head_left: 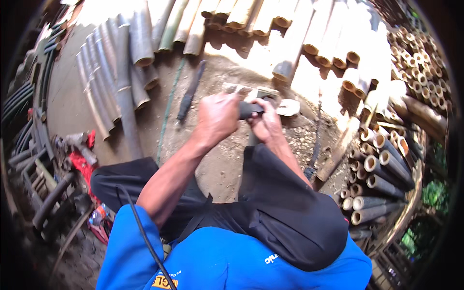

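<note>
Grinder-like power tool [253, 107] w/ dark handle sits low over dirt ground [220, 164], gripped by both hands. Left hand [216, 117] wrapped tight round handle, right hand [265, 124] closed on body just beside it. Bamboo poles [285, 29] piled beyond, more stacked at right [382, 169]; black cable [145, 237] runs by left arm

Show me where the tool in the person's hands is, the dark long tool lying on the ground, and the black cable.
power tool [249, 109], head view, on its dark grip between the hands
dark long tool [190, 92], head view, mid-length
black cable [145, 237], head view, over the blue sleeve
</note>
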A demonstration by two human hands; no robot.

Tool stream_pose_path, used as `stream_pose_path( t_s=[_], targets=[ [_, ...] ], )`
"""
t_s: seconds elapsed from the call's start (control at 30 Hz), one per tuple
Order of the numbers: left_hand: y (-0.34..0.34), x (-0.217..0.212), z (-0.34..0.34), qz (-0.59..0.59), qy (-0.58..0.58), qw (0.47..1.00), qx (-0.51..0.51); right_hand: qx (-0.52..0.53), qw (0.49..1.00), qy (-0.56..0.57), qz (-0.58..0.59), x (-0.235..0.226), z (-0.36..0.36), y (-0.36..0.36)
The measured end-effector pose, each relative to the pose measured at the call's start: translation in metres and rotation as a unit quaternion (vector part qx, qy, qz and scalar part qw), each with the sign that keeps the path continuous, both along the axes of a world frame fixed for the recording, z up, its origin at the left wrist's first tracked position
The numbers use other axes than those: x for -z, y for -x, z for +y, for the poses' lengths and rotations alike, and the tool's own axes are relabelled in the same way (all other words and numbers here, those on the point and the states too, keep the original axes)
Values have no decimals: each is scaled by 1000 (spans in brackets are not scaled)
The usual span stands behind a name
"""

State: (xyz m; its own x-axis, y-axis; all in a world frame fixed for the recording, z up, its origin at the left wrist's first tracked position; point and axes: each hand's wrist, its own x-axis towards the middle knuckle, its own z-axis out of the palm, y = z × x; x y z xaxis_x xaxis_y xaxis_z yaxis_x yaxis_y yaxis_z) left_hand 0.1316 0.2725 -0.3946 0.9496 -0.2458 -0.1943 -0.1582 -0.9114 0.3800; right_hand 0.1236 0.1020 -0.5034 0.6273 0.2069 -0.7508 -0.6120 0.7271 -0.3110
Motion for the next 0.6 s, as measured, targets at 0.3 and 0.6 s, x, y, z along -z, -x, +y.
stream_pose_path(
  t_s=[0.3, 0.6],
  targets=[
    [44, -176, 88, 132, 68, 952, 269, 117, 992, 39, 17, -68, -20, 40],
    [144, -356, 180, -162, 355, 656, 646, 13, 986, 136, -93, -55, -125, 87]
  ],
)
